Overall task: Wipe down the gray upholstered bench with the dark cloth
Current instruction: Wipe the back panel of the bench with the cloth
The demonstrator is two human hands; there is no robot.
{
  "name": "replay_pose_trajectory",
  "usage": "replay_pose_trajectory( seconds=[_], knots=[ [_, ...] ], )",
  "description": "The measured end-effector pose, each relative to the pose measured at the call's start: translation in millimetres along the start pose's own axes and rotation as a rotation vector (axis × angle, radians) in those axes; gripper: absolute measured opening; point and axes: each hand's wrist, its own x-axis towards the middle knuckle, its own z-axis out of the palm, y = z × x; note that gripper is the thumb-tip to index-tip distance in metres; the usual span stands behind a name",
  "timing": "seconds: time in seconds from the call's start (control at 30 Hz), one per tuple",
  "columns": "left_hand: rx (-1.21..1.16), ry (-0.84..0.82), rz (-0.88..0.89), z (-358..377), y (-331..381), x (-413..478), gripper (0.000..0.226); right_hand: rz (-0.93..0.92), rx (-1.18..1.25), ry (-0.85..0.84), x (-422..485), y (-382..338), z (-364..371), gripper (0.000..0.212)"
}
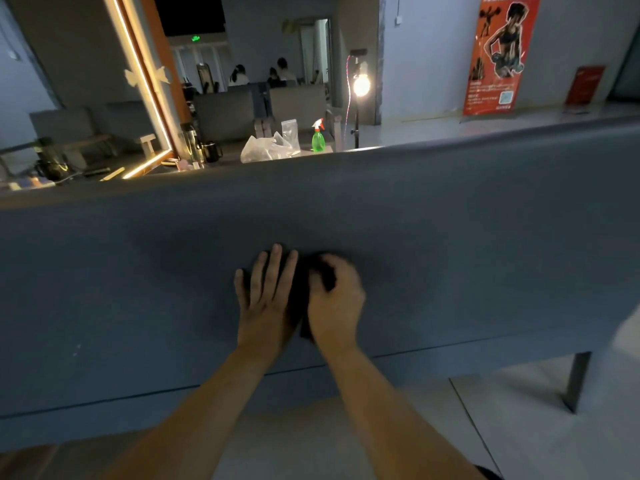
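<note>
Broad gray bench (450,271) stretches both ways; left hand (266,299) flat on dark cloth (301,289); right hand (334,303) grips it.

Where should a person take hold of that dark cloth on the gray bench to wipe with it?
Probably at its bunched upper part, coming from above. The dark cloth lies spread against the bench, so only a raised fold offers anything to pinch; the right hand curls round that fold, while the left hand presses the rest flat.
</note>
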Motion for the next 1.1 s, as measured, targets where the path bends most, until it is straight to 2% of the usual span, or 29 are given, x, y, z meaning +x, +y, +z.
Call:
replay_pose_trajectory(
  seconds=[0.07, 0.17, 0.27, 0.37, 0.5, 0.63, 0.7, 0.8, 0.93, 1.1],
  knots=[
    [-0.029, -0.024, -0.030, -0.3, 5.3, -1.2, 0.116, 0.092, 0.027, 0.132, 27.6, -1.0, -31.1, 0.027],
    [-0.078, 0.047, -0.045, 2.5, 12.1, -0.2, 0.108, 0.184, 0.063, 0.302, 59.8, -2.7, -73.7, 0.025],
    [-0.090, 0.098, -0.053, 8.6, 14.1, 0.6, 0.106, 0.239, 0.150, 0.376, 68.2, -2.9, -75.9, 0.023],
    [-0.124, 0.110, -0.045, 10.3, 19.6, 1.5, 0.105, 0.236, 0.174, 0.346, 60.3, -8.5, -57.1, 0.018],
    [-0.123, 0.086, -0.116, 17.1, 30.9, 6.2, 0.121, 0.168, 0.166, 0.250, 52.0, -8.9, -44.0, 0.014],
    [-0.222, 0.063, -0.155, 15.4, 42.3, 9.0, 0.103, 0.025, 0.035, -0.029, 22.8, -12.6, -11.5, 0.018],
    [-0.237, 0.052, -0.160, 17.2, 38.7, 8.4, 0.102, 0.038, 0.072, -0.048, 17.4, -14.9, -7.7, 0.017],
    [-0.212, 0.077, -0.173, 20.3, 34.6, 5.9, 0.118, 0.154, 0.146, 0.106, 33.9, -12.2, -34.2, 0.018],
    [-0.194, 0.142, -0.181, 22.1, 42.6, 3.6, 0.107, 0.288, 0.177, 0.360, 67.6, -1.5, -76.8, 0.015],
    [-0.165, 0.185, -0.149, 24.6, 42.0, 1.2, 0.105, 0.389, 0.315, 0.468, 76.1, -2.0, -71.0, 0.014]
  ],
)
